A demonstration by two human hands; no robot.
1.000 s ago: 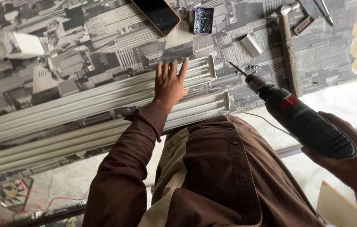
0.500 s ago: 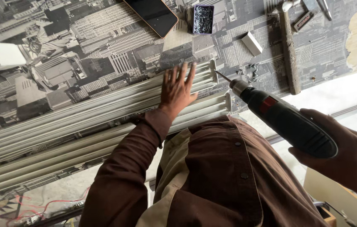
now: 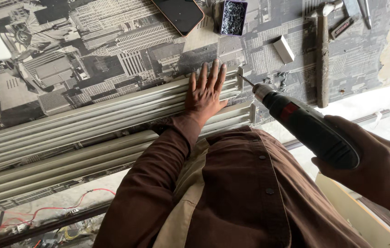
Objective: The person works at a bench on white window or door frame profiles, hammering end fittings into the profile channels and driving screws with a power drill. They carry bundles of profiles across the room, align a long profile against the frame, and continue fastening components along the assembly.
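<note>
My left hand [image 3: 207, 89] lies flat, fingers spread, on the right end of a long pale ribbed metal profile [image 3: 89, 115] that runs across the table. A second similar profile [image 3: 57, 167] lies just nearer to me. My right hand [image 3: 378, 167] grips a black power drill with a red band [image 3: 307, 126]. Its bit [image 3: 246, 81] points at the right end of the upper profile, right beside my left hand's fingers.
The table [image 3: 112, 41] has a city-print cover. On it lie a dark phone [image 3: 179, 14], a small box of screws [image 3: 233, 17], a white block [image 3: 284, 48], loose screws [image 3: 280, 80] and a hammer [image 3: 323, 50]. Red wires [image 3: 43, 213] run along the floor.
The drill has swung left, bringing its bit to the end of the upper profile. My left hand stays pressed on the profile.
</note>
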